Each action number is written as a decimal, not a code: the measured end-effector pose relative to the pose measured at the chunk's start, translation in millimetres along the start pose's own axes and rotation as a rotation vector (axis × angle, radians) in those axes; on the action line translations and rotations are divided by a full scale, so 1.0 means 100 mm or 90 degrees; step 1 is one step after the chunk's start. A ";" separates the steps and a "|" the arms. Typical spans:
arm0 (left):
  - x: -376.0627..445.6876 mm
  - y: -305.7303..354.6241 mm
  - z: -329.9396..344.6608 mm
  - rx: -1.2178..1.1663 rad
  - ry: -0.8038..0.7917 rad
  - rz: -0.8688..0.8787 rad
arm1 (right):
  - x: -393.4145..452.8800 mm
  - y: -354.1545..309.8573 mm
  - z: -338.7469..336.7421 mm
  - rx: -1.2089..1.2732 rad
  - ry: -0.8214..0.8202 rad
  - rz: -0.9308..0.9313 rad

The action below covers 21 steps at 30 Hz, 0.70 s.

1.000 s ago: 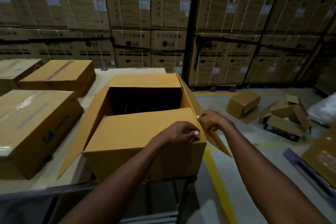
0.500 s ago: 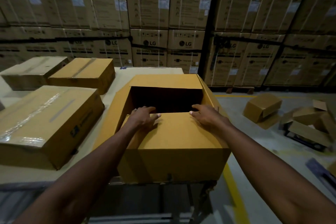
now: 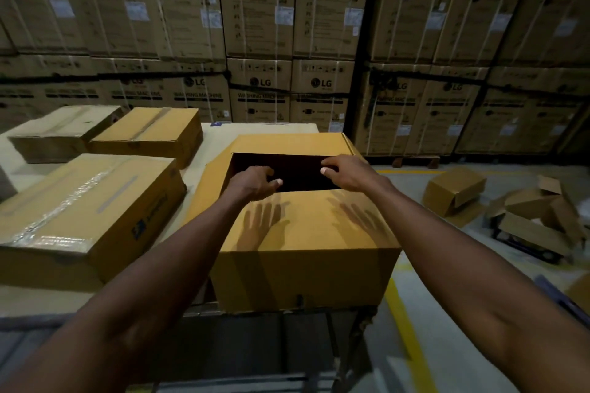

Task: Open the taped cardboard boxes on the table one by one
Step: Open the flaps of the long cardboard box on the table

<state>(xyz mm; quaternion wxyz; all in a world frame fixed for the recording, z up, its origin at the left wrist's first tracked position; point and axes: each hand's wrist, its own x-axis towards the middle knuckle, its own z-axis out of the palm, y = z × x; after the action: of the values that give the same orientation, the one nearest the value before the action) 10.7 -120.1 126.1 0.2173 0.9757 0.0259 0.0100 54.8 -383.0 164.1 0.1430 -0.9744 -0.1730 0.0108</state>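
Both arms reach forward, left hand [image 3: 255, 182] and right hand [image 3: 346, 172] level, fingers loosely curled downward.

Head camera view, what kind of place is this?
Most likely a warehouse: stacked washing machine cartons fill the back wall, taped boxes sit on a work table, and a yellow floor line marks the concrete.

I see the open box [image 3: 297, 252] in warm yellow-brown, its inside black. The taped box [image 3: 86, 217] beside it is the same brown, with a shiny clear tape stripe and a small blue mark. The bench [image 3: 38, 300] is pale beige. The floor [image 3: 447, 297] is grey with a yellow line [image 3: 404, 322]. The stacked cartons [image 3: 258, 9] are dull brown with black print and white straps.
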 end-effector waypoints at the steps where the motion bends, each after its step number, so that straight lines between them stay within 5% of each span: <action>1: -0.03 0.01 0.03 -0.003 -0.019 -0.010 | -0.03 0.01 0.05 -0.001 -0.034 0.013; 8: -0.04 -0.23 0.42 0.003 -0.114 -0.059 | -0.12 0.25 0.35 0.060 -0.118 0.118; 16: 0.22 -0.43 0.45 0.053 -0.103 -0.055 | 0.06 0.38 0.45 0.042 -0.126 0.135; 21: 0.14 -0.33 0.07 0.008 -0.006 0.006 | -0.09 0.20 0.18 0.072 0.045 0.081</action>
<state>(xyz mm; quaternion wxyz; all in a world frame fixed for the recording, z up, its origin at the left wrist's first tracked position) 23.6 -92.6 105.8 0.2109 0.9773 0.0207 0.0066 51.3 -399.1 141.2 0.2029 -0.9736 -0.1044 -0.0048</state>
